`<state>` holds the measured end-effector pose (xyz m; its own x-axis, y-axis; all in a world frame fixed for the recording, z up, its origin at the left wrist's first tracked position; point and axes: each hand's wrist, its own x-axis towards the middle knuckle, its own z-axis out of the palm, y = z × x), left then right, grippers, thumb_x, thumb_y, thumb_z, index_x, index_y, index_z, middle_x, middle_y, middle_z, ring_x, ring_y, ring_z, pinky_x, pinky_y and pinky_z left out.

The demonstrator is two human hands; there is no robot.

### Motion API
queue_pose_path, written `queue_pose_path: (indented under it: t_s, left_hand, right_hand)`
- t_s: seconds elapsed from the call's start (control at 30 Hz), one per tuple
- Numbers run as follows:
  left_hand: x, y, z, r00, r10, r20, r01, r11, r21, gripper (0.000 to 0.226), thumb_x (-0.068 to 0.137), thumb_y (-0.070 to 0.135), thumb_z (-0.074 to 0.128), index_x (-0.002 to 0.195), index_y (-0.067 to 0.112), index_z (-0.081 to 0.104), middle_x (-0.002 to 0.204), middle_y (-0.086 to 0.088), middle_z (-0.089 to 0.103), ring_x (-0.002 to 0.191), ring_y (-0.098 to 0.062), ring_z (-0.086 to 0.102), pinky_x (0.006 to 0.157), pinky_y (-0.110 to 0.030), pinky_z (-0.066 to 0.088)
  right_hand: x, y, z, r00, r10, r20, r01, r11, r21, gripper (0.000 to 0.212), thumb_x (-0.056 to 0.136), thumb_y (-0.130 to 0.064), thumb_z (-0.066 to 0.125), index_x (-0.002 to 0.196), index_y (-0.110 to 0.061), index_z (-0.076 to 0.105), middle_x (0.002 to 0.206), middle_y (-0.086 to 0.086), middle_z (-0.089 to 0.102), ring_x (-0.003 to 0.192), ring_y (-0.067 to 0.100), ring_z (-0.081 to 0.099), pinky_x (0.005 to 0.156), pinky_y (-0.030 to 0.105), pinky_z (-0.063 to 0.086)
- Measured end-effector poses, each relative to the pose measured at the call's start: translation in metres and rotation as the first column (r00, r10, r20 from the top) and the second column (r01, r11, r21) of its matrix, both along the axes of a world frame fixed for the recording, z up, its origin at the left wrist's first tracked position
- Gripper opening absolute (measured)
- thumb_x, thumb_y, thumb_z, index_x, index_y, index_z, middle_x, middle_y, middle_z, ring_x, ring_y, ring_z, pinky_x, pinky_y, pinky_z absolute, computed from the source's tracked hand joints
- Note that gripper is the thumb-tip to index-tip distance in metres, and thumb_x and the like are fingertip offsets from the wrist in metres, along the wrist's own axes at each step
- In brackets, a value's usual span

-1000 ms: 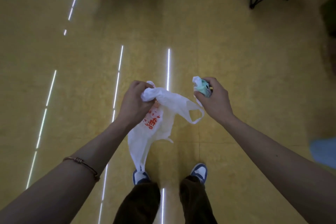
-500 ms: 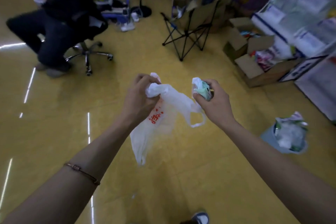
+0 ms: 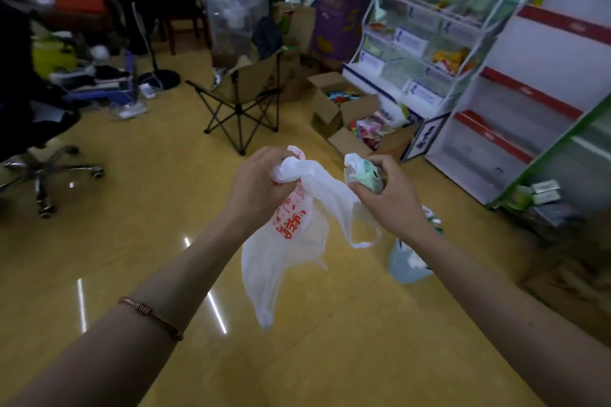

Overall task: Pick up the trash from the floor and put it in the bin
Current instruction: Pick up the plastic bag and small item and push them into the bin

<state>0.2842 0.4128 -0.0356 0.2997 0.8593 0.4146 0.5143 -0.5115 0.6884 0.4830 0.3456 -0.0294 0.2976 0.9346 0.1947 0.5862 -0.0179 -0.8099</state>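
My left hand (image 3: 256, 187) grips the bunched top of a white plastic bag (image 3: 281, 258) with red print; the bag hangs below it over the yellow floor. My right hand (image 3: 388, 200) holds a small crumpled green-and-white packet (image 3: 362, 172), and one bag handle loops under that hand. A light blue bin (image 3: 405, 263) full of wrappers stands on the floor just beyond and below my right forearm, partly hidden by it.
A folding camp chair (image 3: 244, 99) stands ahead. Open cardboard boxes (image 3: 344, 112) with colourful packets lie at the right, beside white display shelves (image 3: 515, 82). An office chair (image 3: 43, 155) and a seated person are at the left.
The view has swung up from the floor and my feet to the room. The bin now lies close under my right arm. Both hands keep the same hold.
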Motion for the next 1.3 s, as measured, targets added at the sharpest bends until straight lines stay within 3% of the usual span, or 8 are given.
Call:
queue_pose_path:
  t_s: [0.2, 0.43, 0.63, 0.77, 0.9, 1.0, 1.13, 1.3]
  left_hand:
    - [0.109, -0.014, 0.008, 0.985, -0.17, -0.001, 0.17, 0.985, 0.016, 0.016, 0.08, 0.013, 0.069, 0.096, 0.012, 0.066, 0.091, 0.006, 0.059, 0.081, -0.009, 0.054, 0.065, -0.01, 0.037]
    - [0.228, -0.028, 0.013, 0.921, -0.39, -0.019, 0.39, 0.92, 0.042, 0.014, 0.08, 0.011, 0.069, 0.093, 0.013, 0.066, 0.082, 0.017, 0.053, 0.073, 0.0, 0.05, 0.065, 0.0, 0.035]
    - [0.327, -0.032, 0.004, 0.849, -0.529, -0.015, 0.528, 0.845, 0.077, 0.022, 0.077, 0.006, 0.072, 0.099, 0.005, 0.067, 0.094, -0.004, 0.061, 0.084, -0.012, 0.052, 0.068, -0.007, 0.035]
    - [0.384, -0.023, 0.001, 0.802, -0.597, -0.016, 0.596, 0.799, 0.083, 0.022, 0.074, 0.001, 0.072, 0.096, 0.002, 0.067, 0.096, -0.008, 0.062, 0.084, -0.012, 0.052, 0.072, 0.001, 0.033]
    - [0.448, -0.006, 0.006, 0.778, -0.628, 0.006, 0.626, 0.777, 0.072, 0.025, 0.075, 0.001, 0.071, 0.1, 0.003, 0.066, 0.102, -0.007, 0.06, 0.088, -0.012, 0.052, 0.076, -0.014, 0.035]
    - [0.495, 0.007, 0.01, 0.775, -0.632, 0.006, 0.631, 0.774, 0.053, 0.026, 0.075, 0.002, 0.072, 0.101, 0.003, 0.065, 0.103, -0.005, 0.057, 0.09, -0.014, 0.051, 0.075, -0.016, 0.033]
    - [0.549, 0.028, 0.009, 0.759, -0.651, -0.012, 0.651, 0.758, 0.048, 0.029, 0.073, 0.006, 0.075, 0.1, 0.005, 0.066, 0.106, -0.009, 0.057, 0.092, -0.024, 0.056, 0.076, -0.033, 0.045]
    - [0.603, 0.046, 0.005, 0.754, -0.657, -0.012, 0.657, 0.753, 0.05, 0.028, 0.071, 0.002, 0.076, 0.096, 0.001, 0.065, 0.104, -0.008, 0.053, 0.088, -0.015, 0.049, 0.073, -0.015, 0.032]
  right_hand:
    - [0.096, -0.042, 0.007, 0.991, -0.132, -0.004, 0.132, 0.991, 0.023, 0.025, 0.085, -0.021, 0.069, 0.104, -0.023, 0.052, 0.088, -0.017, 0.057, 0.072, -0.013, 0.052, 0.058, 0.005, 0.038]
    - [0.187, -0.098, 0.01, 0.936, -0.352, 0.013, 0.352, 0.935, 0.04, 0.027, 0.084, -0.024, 0.069, 0.103, -0.028, 0.05, 0.085, -0.022, 0.055, 0.073, -0.012, 0.053, 0.059, 0.004, 0.038]
    - [0.262, -0.132, 0.009, 0.859, -0.51, 0.048, 0.509, 0.86, 0.04, 0.03, 0.085, -0.024, 0.069, 0.108, -0.022, 0.051, 0.093, -0.011, 0.055, 0.075, 0.0, 0.052, 0.06, 0.006, 0.039]
    - [0.309, -0.132, 0.008, 0.821, -0.568, 0.062, 0.567, 0.823, 0.03, 0.031, 0.086, -0.025, 0.068, 0.111, -0.02, 0.051, 0.093, -0.011, 0.055, 0.078, 0.004, 0.054, 0.061, 0.008, 0.039]
    - [0.36, -0.12, 0.012, 0.793, -0.608, 0.049, 0.607, 0.794, 0.026, 0.03, 0.086, -0.027, 0.067, 0.11, -0.025, 0.049, 0.092, -0.015, 0.055, 0.078, -0.004, 0.054, 0.058, 0.006, 0.041]
    - [0.399, -0.109, 0.013, 0.769, -0.637, 0.054, 0.638, 0.77, 0.012, 0.034, 0.087, -0.027, 0.067, 0.117, -0.02, 0.051, 0.095, -0.011, 0.057, 0.077, -0.004, 0.054, 0.057, 0.007, 0.041]
    - [0.447, -0.096, 0.016, 0.75, -0.66, 0.051, 0.66, 0.751, 0.019, 0.037, 0.087, -0.024, 0.067, 0.12, -0.017, 0.05, 0.1, -0.006, 0.058, 0.077, -0.004, 0.054, 0.055, 0.004, 0.04]
    - [0.499, -0.079, 0.012, 0.745, -0.667, 0.026, 0.666, 0.745, 0.024, 0.034, 0.087, -0.023, 0.067, 0.116, -0.018, 0.05, 0.098, -0.007, 0.057, 0.077, -0.004, 0.055, 0.057, 0.006, 0.042]
